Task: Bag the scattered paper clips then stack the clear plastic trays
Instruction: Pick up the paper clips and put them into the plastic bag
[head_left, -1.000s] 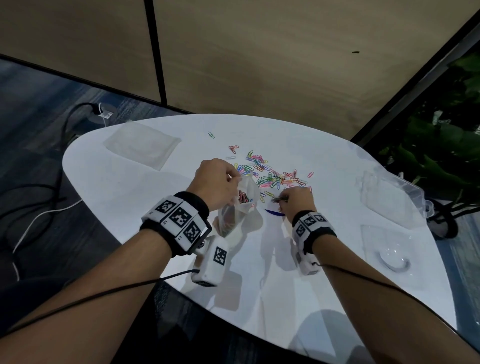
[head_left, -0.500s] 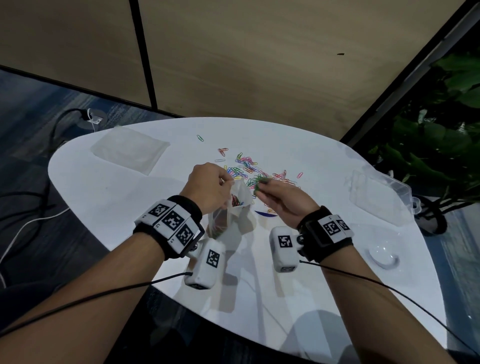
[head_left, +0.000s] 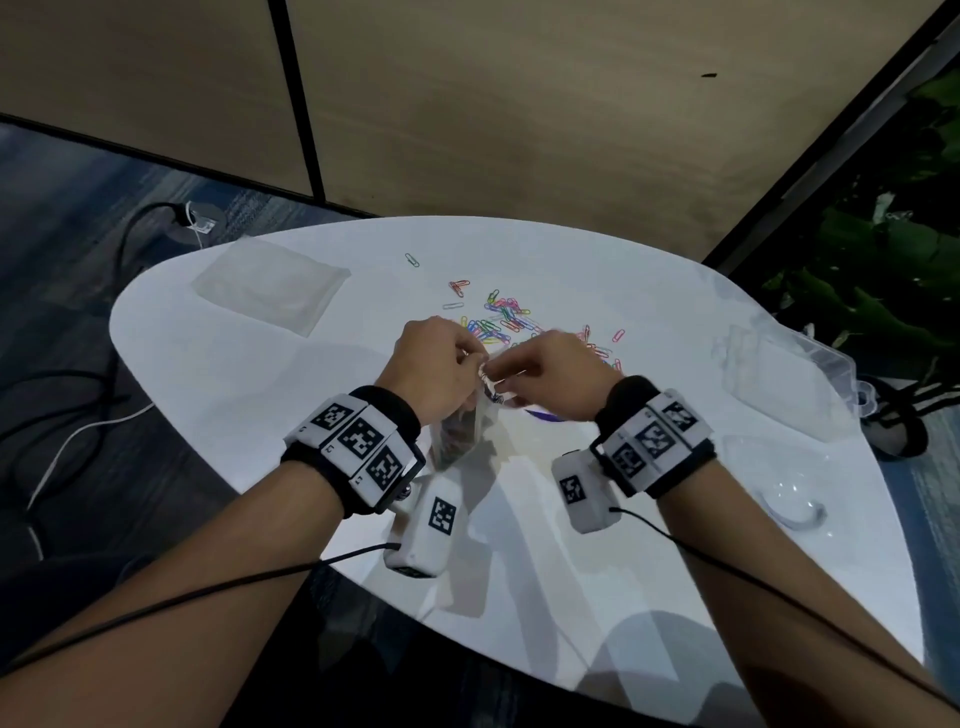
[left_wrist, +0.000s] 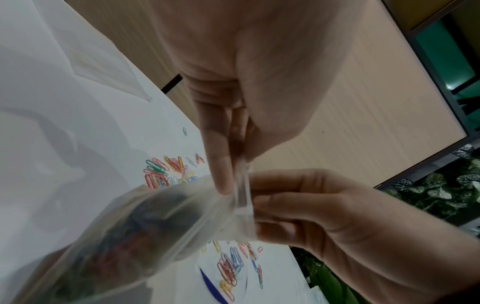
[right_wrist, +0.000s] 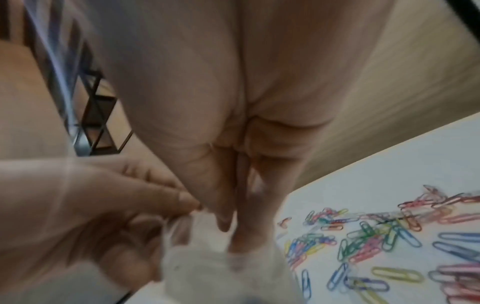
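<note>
A small clear zip bag (head_left: 460, 434) partly filled with coloured paper clips hangs above the white table (head_left: 249, 395). My left hand (head_left: 470, 364) pinches its top strip between thumb and finger (left_wrist: 221, 181). My right hand (head_left: 498, 371) meets it there, with curled fingers (left_wrist: 275, 203) pinching the same edge of the bag (left_wrist: 130, 236). In the right wrist view the thumb and fingertips (right_wrist: 226, 220) press together at the bag's mouth (right_wrist: 207, 263). Loose paper clips (head_left: 506, 319) lie scattered behind both hands. Two clear plastic trays (head_left: 779, 374) (head_left: 779, 483) rest at the right.
A flat pile of clear bags (head_left: 270, 286) lies at the table's far left. One stray clip (head_left: 412, 260) sits apart at the back. A blue strip (head_left: 540, 415) lies under my right hand. Cables run over the floor on the left, and plants stand to the right.
My right hand picked clips from the pile, lifted and turned, then came to the bag's mouth beside my left hand. The left hand kept holding the bag.
</note>
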